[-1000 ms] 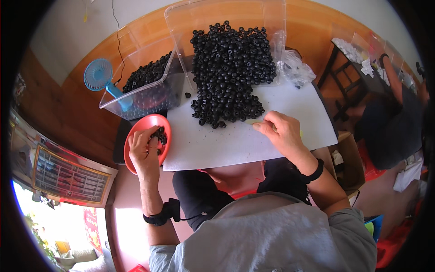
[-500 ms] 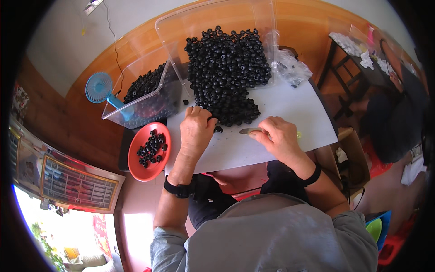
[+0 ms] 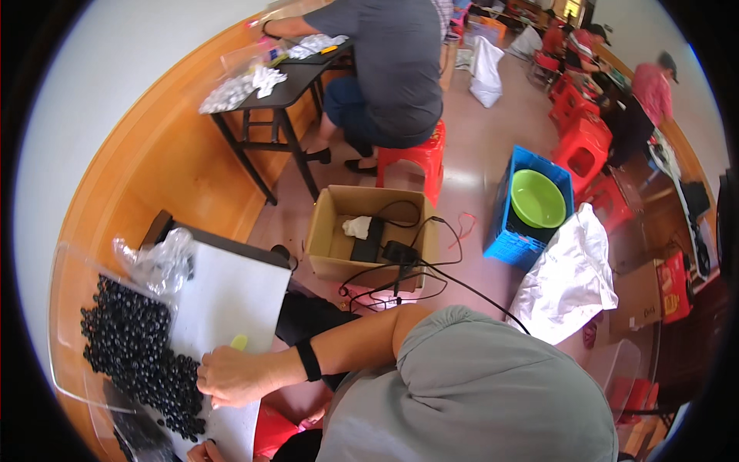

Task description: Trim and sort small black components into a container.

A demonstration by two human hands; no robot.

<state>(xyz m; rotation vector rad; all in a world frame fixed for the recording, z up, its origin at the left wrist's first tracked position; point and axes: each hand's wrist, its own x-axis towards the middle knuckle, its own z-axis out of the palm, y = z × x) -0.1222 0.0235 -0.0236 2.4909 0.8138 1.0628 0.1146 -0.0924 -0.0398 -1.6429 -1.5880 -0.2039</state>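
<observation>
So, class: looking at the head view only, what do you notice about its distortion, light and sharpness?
Head view: the fisheye bends the wooden wall and white board into curves, with a black rim around the picture. Daylight is soft and even; a bright sheen lies on the floor. The right hand by the black beads is fairly sharp; the far person in pink is blurred.

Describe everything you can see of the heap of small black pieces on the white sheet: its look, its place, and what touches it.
The heap of small black pieces is made of many small, round, glossy, bead-like bits, piled loosely. It lies at the left end of the white sheet, spreading over a clear plastic tray at its far edge. A crumpled clear bag sits beside it. The right hand rests at its near edge, fingers among the pieces.
</observation>
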